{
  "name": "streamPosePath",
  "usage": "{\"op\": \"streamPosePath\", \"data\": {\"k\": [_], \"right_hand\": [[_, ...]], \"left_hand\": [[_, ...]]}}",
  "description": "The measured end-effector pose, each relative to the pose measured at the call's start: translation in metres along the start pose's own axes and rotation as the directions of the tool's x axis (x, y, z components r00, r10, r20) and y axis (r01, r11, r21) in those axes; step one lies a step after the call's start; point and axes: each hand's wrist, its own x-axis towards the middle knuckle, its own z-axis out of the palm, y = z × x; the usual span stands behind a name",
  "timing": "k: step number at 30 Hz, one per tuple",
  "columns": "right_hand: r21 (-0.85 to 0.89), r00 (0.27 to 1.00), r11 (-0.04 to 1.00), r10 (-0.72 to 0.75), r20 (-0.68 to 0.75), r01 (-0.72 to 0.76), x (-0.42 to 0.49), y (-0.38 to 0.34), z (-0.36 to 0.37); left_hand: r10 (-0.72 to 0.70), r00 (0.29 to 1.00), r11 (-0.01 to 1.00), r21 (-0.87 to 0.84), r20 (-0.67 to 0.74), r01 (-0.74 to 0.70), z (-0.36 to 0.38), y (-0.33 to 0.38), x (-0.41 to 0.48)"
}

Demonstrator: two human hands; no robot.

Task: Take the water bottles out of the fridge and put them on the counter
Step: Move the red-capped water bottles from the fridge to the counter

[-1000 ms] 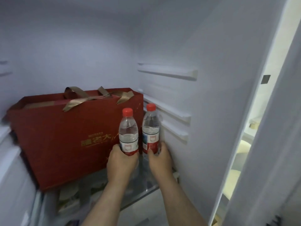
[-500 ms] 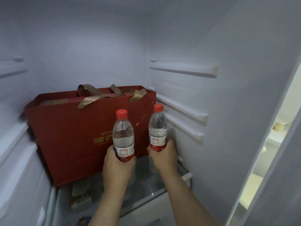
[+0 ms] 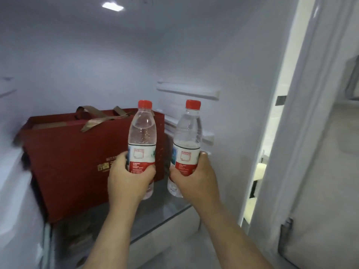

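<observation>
Left bottle (image 3: 142, 138) is clenched in left hand (image 3: 129, 179), right bottle (image 3: 186, 140) in right hand (image 3: 196, 179); both held upright, lifted above the glass shelf (image 3: 171, 212) front edge. Risks: cold plastic slipping through a low grip, gift bag (image 3: 77, 162) being clipped.

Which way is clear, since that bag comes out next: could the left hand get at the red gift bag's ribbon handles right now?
Probably not yet. The left hand is full, its grip closed on a water bottle. The ribbon handles lie exposed on the red gift bag with nothing over them, so a freed hand likely could.
</observation>
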Motion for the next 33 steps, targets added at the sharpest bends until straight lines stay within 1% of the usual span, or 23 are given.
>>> {"op": "streamPosePath", "data": {"k": [4,6,8,12,16,19,23,27,30,33], "right_hand": [[0.016,0.999,0.999,-0.041,0.001,0.041,-0.013,-0.026,-0.048],[0.039,0.999,0.998,-0.052,-0.01,0.052,-0.027,-0.041,-0.081],[0.074,0.997,0.994,-0.074,-0.033,0.076,-0.045,-0.057,-0.112],[0.122,0.991,0.985,-0.12,-0.056,0.126,-0.087,-0.086,-0.181],[0.033,0.975,0.978,-0.202,-0.094,0.206,-0.134,-0.102,-0.267],[-0.042,0.955,0.971,-0.239,-0.176,0.236,-0.161,-0.105,-0.327],[-0.108,0.919,0.967,-0.252,-0.302,0.23,-0.204,-0.101,-0.413],[-0.239,0.865,0.957,-0.256,-0.431,0.164,-0.246,-0.098,-0.484],[-0.307,0.827,0.95,-0.217,-0.519,0.057,-0.284,-0.096,-0.54],[-0.344,0.775,0.936,-0.163,-0.61,-0.074,-0.32,-0.092,-0.596]], "left_hand": [[0.096,0.994,0.982,-0.17,0.06,-0.084,-0.011,0.046,-0.009],[0.159,0.98,0.959,-0.256,0.122,-0.124,-0.018,0.072,-0.023],[0.208,0.962,0.93,-0.341,0.176,-0.139,-0.025,0.099,-0.042],[0.287,0.929,0.861,-0.489,0.233,-0.143,-0.03,0.152,-0.09],[0.359,0.879,0.792,-0.602,0.314,-0.108,-0.018,0.206,-0.148],[0.412,0.841,0.742,-0.665,0.352,-0.085,-0.005,0.243,-0.19],[0.454,0.789,0.699,-0.715,0.413,-0.029,0.024,0.291,-0.256],[0.511,0.733,0.652,-0.758,0.449,0.01,0.051,0.335,-0.318],[0.568,0.662,0.591,-0.802,0.489,0.086,0.075,0.372,-0.37],[0.625,0.563,0.542,-0.82,0.541,0.185,0.1,0.408,-0.422]]}}
